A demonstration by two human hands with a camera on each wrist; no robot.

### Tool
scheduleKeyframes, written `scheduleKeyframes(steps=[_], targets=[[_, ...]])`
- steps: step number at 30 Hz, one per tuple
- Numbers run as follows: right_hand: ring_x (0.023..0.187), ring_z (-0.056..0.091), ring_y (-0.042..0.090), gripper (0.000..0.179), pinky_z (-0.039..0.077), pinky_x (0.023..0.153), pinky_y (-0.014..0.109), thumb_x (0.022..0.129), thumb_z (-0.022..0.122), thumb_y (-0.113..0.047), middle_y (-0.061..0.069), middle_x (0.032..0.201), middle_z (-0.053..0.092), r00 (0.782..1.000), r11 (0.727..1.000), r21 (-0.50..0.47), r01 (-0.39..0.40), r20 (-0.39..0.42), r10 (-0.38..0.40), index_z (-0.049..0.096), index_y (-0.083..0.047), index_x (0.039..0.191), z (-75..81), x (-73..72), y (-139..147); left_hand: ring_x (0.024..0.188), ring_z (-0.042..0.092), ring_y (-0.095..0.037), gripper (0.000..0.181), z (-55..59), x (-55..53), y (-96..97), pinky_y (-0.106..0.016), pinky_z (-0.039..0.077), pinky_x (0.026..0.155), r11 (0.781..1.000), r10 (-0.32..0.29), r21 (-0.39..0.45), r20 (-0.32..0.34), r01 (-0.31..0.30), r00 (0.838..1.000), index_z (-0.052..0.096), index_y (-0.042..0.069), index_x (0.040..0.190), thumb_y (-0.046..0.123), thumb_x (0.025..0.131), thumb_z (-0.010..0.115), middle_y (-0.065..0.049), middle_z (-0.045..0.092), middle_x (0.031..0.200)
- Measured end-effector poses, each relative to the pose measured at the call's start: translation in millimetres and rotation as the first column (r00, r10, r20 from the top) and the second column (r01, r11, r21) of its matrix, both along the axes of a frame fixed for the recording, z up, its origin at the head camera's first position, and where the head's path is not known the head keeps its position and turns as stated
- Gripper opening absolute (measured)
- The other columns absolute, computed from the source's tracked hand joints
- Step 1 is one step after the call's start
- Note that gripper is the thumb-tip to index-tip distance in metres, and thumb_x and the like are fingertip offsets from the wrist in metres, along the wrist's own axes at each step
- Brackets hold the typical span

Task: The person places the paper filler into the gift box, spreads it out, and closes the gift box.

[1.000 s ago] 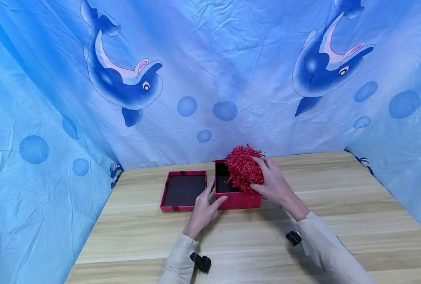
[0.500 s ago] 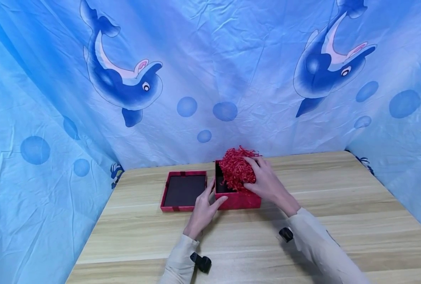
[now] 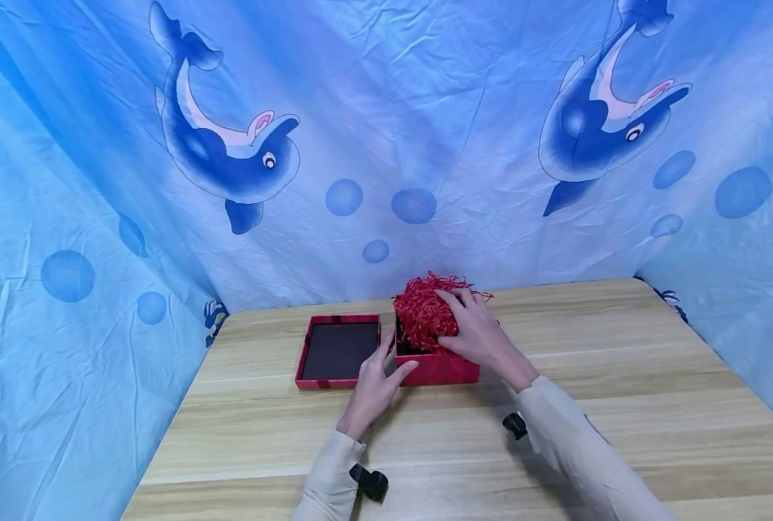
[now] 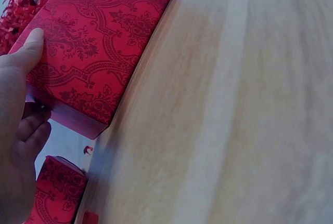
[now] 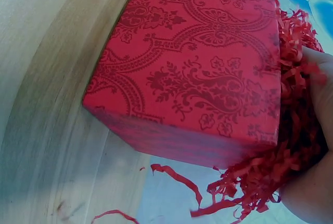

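An open red box (image 3: pixel 445 370) with a dark floral pattern stands on the table. My right hand (image 3: pixel 478 334) grips a bundle of red shredded paper (image 3: pixel 422 312) at the box's mouth, covering most of the opening. In the right wrist view some strips (image 5: pixel 250 182) of the paper hang over the side of the patterned box (image 5: pixel 192 63). My left hand (image 3: pixel 372 389) holds the box at its front left corner. The left wrist view has that thumb (image 4: pixel 34 38) on the front face of the box (image 4: pixel 99 52), with the fingers at its left side.
Left of the box lies its red lid (image 3: pixel 343 351), dark inside facing up. A few stray red strips (image 5: pixel 179 177) lie beyond the box in the right wrist view. Behind the wooden table (image 3: pixel 438 456) hangs a blue dolphin-print cloth (image 3: pixel 373 130).
My right hand has moved left with the shredded paper, which now covers more of the box's opening. The left hand, box and lid stay where they were.
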State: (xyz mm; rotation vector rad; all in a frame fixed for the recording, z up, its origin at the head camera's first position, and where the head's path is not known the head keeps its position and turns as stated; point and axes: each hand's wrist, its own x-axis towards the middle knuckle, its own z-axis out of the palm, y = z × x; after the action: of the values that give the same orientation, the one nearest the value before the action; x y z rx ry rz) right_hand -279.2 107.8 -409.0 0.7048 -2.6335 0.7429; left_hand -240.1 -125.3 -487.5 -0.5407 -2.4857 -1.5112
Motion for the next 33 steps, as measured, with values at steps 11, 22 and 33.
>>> scheduleKeyframes(steps=[11,22,33], targets=[[0.13,0.049,0.044,0.084,0.043,0.105,0.063,0.081,0.087,-0.021,0.023,0.144,0.05,1.0,1.0,0.015,-0.012,0.012,0.012,0.046,-0.005,0.153,-3.1,-0.4,-6,0.132,0.054,-0.036,0.083,-1.0,0.3,0.7,-0.053,0.044,0.108,1.0,-0.001,-0.012,-0.026,0.001,1.0,0.028,0.002,0.163,0.038,0.101,0.069,-0.022,0.034,0.163],[0.132,0.05,0.045,0.075,0.042,0.107,0.064,0.088,0.084,-0.031,0.021,0.146,0.051,0.999,0.998,0.056,-0.029,0.019,0.028,0.05,-0.004,0.151,-5.1,-0.7,-13,0.133,0.054,-0.034,0.083,-0.7,0.8,0.7,-0.051,0.044,0.109,1.0,0.007,-0.006,-0.004,-0.007,1.0,0.028,0.004,0.163,0.041,0.101,0.068,-0.018,0.034,0.163],[0.132,0.051,0.044,0.072,0.042,0.107,0.064,0.093,0.078,-0.039,0.021,0.148,0.051,0.997,0.991,0.131,-0.013,0.071,0.004,0.051,-0.005,0.151,-3.1,0.2,-19,0.131,0.056,-0.036,0.082,-1.1,2.3,1.2,-0.052,0.046,0.107,1.0,0.01,-0.013,-0.027,-0.01,1.0,0.028,0.001,0.162,0.039,0.101,0.068,-0.021,0.036,0.161]])
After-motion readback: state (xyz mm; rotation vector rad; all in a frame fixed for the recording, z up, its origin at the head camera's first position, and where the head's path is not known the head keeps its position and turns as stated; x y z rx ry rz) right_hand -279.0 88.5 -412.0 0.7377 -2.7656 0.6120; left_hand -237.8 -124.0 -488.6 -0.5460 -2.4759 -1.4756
